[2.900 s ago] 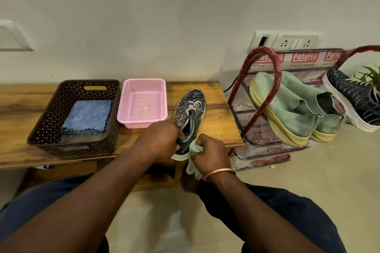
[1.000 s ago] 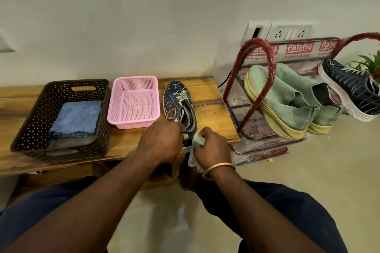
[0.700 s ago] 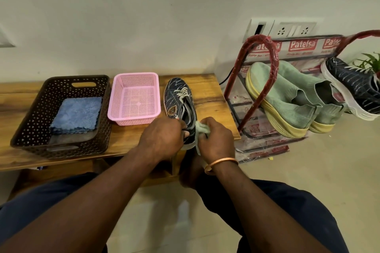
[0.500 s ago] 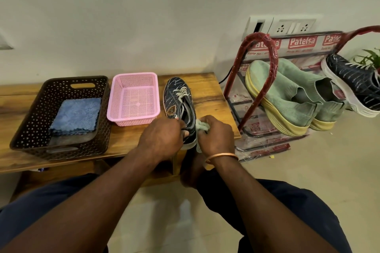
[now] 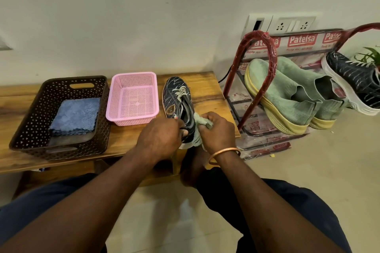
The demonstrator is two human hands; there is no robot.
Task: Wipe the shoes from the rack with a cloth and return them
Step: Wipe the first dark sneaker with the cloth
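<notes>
**Desk:** Where's the shoe, and what have you got on it?

**Me:** I have the shoe [image 5: 177,98] tilted at the right end of the desk [image 5: 205,88], toe to the wall and heel at the near edge, closest to me. My left hand [image 5: 162,137] is curled round the heel collar. My right hand [image 5: 219,131] is bunched on the cloth [image 5: 202,121], pressing it against the heel side.

**Desk:** Why hold it tilted?

**Me:** As I read it, the tilt turns the flank and sole edge toward the cloth, and the left hand stops the shoe skating when I rub. With the heel at the edge, my fingers have room to wrap round it.

**Desk:** Count for me.

**Me:** There are four shoes. One is this one, and three are on the rack [image 5: 258,36]: a green pair [image 5: 287,96] and one dark shoe [image 5: 353,80], which looks like this one's mate. There are two cloths, the pale one in my hand and a blue cloth [image 5: 76,115] folded in the brown basket [image 5: 26,129]. There are two baskets, that one and a pink basket [image 5: 133,75] just beside it.

**Desk:** And the rack's spot?

**Me:** It stands on the floor just beside the desk's right end. I'd guess that is so the return is a short reach. Going by the layout, three shoes are left to wipe, though I can't tell from here whether any are already clean.
</notes>
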